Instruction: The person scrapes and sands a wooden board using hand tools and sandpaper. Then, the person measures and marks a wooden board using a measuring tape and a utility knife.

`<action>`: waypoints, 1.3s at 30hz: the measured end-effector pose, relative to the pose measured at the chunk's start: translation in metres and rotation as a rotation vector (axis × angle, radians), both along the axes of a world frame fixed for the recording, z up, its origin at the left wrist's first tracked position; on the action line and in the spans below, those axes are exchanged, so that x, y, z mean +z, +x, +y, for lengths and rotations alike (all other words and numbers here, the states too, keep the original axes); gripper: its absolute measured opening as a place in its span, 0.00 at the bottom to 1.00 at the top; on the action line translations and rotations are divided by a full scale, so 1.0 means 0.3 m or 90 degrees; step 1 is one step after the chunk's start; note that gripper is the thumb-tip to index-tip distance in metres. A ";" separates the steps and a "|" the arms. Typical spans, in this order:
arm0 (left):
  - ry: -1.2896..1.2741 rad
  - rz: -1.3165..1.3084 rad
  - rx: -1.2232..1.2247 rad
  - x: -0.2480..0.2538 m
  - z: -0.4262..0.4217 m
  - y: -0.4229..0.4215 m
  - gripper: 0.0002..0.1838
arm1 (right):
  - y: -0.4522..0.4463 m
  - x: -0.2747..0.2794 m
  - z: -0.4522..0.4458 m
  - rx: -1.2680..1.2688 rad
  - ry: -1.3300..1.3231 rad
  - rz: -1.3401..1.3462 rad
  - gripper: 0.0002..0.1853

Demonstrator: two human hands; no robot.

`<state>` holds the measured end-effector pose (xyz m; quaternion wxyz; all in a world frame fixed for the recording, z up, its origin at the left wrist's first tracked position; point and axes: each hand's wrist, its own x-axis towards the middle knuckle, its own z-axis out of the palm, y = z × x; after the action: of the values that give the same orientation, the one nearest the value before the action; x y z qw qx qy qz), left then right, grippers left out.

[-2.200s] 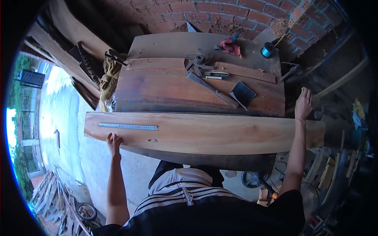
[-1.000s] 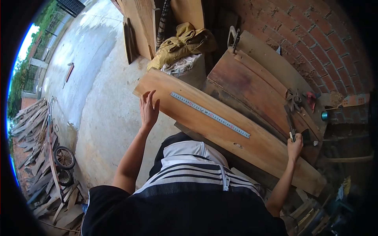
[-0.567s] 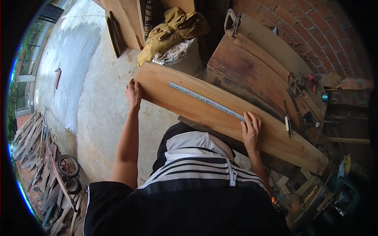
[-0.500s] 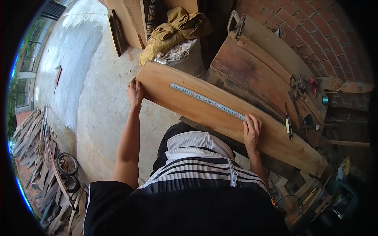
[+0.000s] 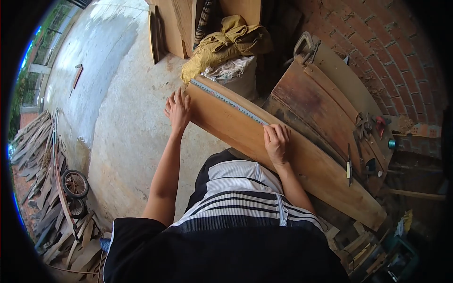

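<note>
A long wooden board (image 5: 226, 126) lies slantwise in front of me, its far end pale and tapered. Along its upper side runs a steel tape measure blade (image 5: 231, 104) with black and red numbers, starting at the board's left end. My left hand (image 5: 178, 109) rests at that end, fingers stretched and slightly apart against the edge, just below the tape's tip. At the blade's other end, my right hand (image 5: 277, 141) is closed, thumb and fingers pinching the tape measure on the board. The tape's case is not visible, hidden by the right hand if present.
A workbench (image 5: 306, 94) with a clamp (image 5: 306, 47) stands under and behind the board, bearing a marking tool (image 5: 349, 172) and pliers (image 5: 364, 123). A yellow sack (image 5: 231, 40) sits behind. Scrap wood (image 5: 42, 174) and a wheel (image 5: 75, 184) lie at left; a brick wall (image 5: 373, 52) rises right.
The tape measure has slid left along the board, its tip now at the left end. My right hand moved left with it. My left hand loosened its grip on the edge, fingers extending.
</note>
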<state>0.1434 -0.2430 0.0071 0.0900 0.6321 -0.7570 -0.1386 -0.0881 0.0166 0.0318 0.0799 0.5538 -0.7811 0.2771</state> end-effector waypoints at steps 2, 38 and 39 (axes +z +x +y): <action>-0.061 -0.037 -0.051 -0.023 -0.004 -0.021 0.31 | 0.001 -0.004 0.010 0.013 0.013 0.006 0.07; -0.114 -0.132 -0.261 -0.051 0.032 -0.164 0.35 | -0.047 -0.037 0.170 -0.133 -0.029 -0.187 0.15; -0.119 -0.136 -0.263 -0.052 0.032 -0.167 0.35 | -0.045 -0.044 0.164 -0.144 -0.039 -0.232 0.15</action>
<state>0.0933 -0.2332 -0.0084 0.0370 0.4641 -0.8849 -0.0159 -0.1015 0.0658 0.0186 -0.0155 0.4003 -0.8312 0.3855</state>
